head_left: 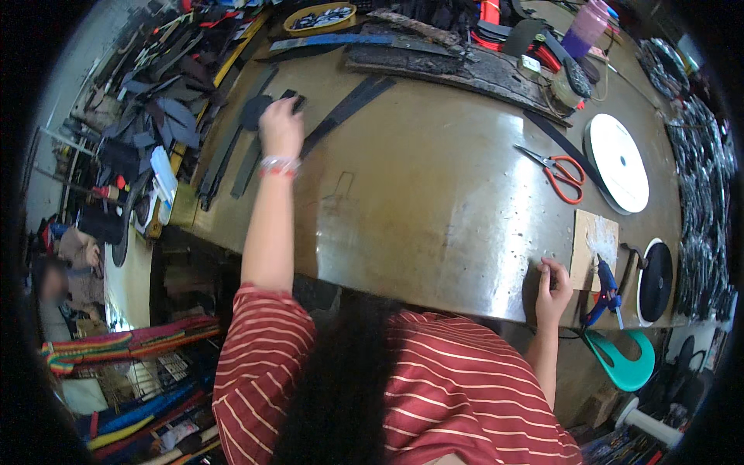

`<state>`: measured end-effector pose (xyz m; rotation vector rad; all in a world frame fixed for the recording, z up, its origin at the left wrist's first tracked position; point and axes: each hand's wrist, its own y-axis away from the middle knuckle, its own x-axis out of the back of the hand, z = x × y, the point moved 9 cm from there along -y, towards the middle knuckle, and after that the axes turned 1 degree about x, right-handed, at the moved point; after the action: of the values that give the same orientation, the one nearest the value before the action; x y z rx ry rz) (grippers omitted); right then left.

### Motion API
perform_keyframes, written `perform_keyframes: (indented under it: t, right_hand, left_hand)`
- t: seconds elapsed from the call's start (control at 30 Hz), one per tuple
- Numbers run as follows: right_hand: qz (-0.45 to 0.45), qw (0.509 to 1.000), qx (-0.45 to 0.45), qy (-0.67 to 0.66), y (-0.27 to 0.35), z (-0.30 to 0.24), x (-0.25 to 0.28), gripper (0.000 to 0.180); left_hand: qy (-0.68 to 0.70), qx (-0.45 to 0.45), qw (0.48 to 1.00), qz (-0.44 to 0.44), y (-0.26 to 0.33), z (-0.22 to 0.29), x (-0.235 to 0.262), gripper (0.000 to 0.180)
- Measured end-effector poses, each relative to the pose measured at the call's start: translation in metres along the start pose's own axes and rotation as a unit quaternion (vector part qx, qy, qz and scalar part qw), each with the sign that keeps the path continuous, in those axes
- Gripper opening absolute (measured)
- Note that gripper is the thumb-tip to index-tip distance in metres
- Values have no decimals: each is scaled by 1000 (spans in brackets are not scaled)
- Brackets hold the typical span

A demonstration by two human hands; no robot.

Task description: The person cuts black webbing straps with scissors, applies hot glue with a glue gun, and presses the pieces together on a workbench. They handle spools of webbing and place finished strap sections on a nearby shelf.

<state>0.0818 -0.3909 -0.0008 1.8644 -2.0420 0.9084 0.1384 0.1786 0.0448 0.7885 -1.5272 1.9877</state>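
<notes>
My left hand (pixel 281 128) reaches over the far left of the table, fingers curled down among dark strips; what they grip is not clear. A small black piece (pixel 299 103) shows at its fingertips, and a round black piece (pixel 254 113) lies just left of it. Long dark grey strips (pixel 225 159) lie to its left, and more black strips (pixel 349 107) fan out to its right. Close to the table's front edge, my right hand (pixel 552 291) is closed with fingers bent together; anything inside is too small to tell. Beside it, a blue glue gun (pixel 607 287) rests by a glue-smeared board (pixel 583 252).
Orange-handled scissors (pixel 564 174), a large white reel (pixel 616 163) and a black-faced reel (pixel 656 280) lie at right. A dark slab (pixel 457 76) and a yellow basket (pixel 319 18) stand at the back. Dark scraps (pixel 159 116) heap at left, where another person (pixel 80 260) sits.
</notes>
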Motion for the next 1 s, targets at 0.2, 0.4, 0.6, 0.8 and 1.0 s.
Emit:
perform_keyframes:
  t: [0.2,0.4,0.6,0.8,1.0]
  right_hand:
    - [1,999,-10,32,-3,-5,-2,11]
    - [-127,988,-9,-91,3,-50,-74,14]
    - [-243,890,20,-385,21,-142,-156,37]
    - [-242,953,-28,-180,-20,-90,-120,22]
    - [-240,951,177,76,-75,-57,-86,18]
  left_hand:
    - [-161,89,963,-195,61,-82,31,41]
    - [211,354,865,-286,94,-88,47,43]
    - [616,407,673,-43,139,140,42,41]
    - [713,348,465,-393,185,257,2,31]
    - [314,-243,886,-241,151,301,41,32]
